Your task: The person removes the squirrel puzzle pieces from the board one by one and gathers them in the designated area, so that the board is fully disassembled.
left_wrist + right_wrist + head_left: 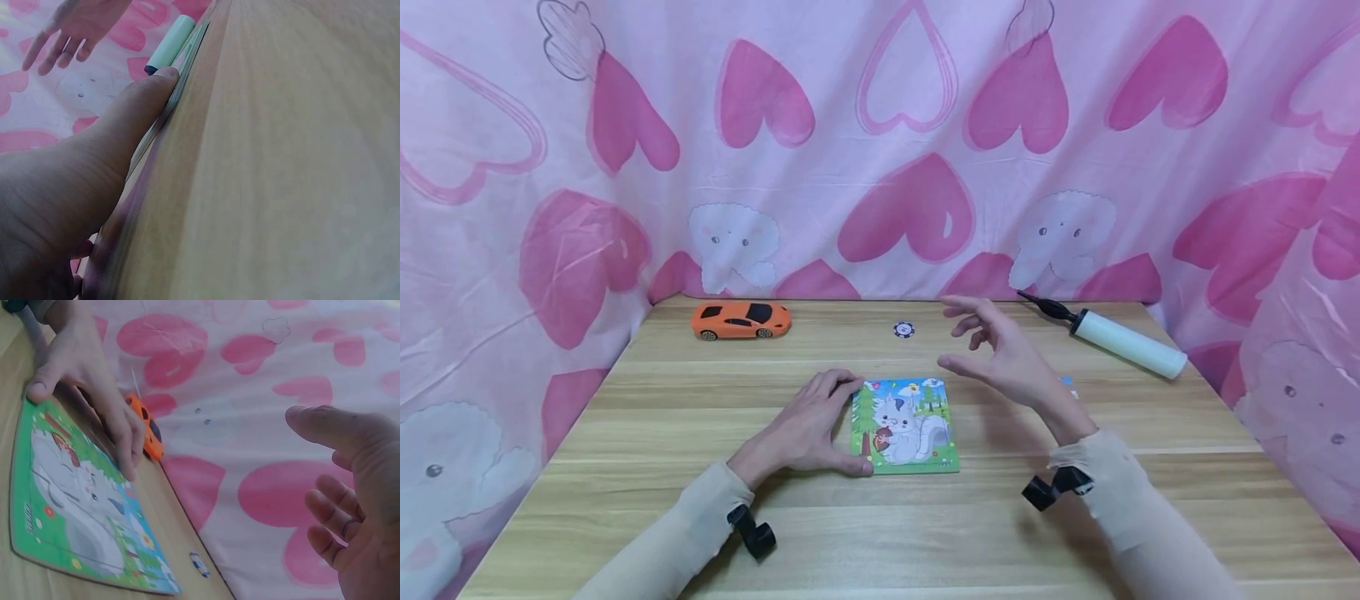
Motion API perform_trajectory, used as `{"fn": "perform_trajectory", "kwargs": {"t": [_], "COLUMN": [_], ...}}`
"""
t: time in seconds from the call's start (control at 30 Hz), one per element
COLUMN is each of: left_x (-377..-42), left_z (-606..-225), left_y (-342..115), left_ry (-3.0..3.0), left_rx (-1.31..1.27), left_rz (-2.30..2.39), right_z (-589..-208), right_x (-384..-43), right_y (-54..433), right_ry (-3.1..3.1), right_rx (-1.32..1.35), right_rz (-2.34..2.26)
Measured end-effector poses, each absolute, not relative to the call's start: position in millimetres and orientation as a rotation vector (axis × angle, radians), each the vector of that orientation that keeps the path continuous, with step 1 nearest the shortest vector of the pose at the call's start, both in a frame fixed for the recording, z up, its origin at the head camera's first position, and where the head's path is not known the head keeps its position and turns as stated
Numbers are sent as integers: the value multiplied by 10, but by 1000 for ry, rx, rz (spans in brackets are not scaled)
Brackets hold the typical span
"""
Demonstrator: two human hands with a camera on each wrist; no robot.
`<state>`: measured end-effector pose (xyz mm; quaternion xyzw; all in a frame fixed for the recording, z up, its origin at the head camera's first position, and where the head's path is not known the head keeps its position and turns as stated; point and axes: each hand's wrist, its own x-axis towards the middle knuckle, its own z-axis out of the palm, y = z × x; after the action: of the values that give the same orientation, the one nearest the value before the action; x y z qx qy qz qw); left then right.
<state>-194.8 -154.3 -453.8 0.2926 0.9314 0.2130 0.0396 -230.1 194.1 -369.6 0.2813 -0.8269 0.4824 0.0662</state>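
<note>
A square jigsaw puzzle board (913,433) with a grey squirrel holding an acorn lies on the wooden table, its green border and seam lines showing in the right wrist view. My left hand (808,421) holds it along the left side, thumb at the near left corner and fingers at the far left corner. In the left wrist view the left thumb (140,103) presses on the board's edge. Raised to the right of the puzzle, my right hand (1003,354) has its thumb and fingers spread apart, with nothing between them.
An orange toy car (741,320) stands at the back left. A blue and white poker chip (904,330) lies behind the puzzle. At the back right is a hand pump (1127,342). A small blue and white piece (1067,382) shows behind my right wrist. A pink heart-patterned curtain (902,208) surrounds the table.
</note>
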Motion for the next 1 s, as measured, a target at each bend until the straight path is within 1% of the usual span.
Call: {"fn": "perform_trajectory", "kwargs": {"t": [0.27,0.43,0.67,0.8,1.0], "left_x": [-1954,-1954,-1954,-1956,-1961], "left_z": [-4535,-4534,-4533,-4535,-4537], "left_y": [-1551,-1560,-1561,-1555,-1546], "left_ry": [2853,2852,2853,2855,2851], "left_rx": [897,887,895,897,898], "left_rz": [657,649,645,638,632], "right_z": [-3762,-3826,-4081,-4243,-4383], "right_x": [-2348,-2399,-2442,-2433,-2424], "right_y": [1758,1625,1482,1433,1394], "right_ry": [-2530,-2543,-2642,-2775,-2861], "right_rx": [870,928,988,968,959], "right_rz": [1456,1446,1481,1496,1459]}}
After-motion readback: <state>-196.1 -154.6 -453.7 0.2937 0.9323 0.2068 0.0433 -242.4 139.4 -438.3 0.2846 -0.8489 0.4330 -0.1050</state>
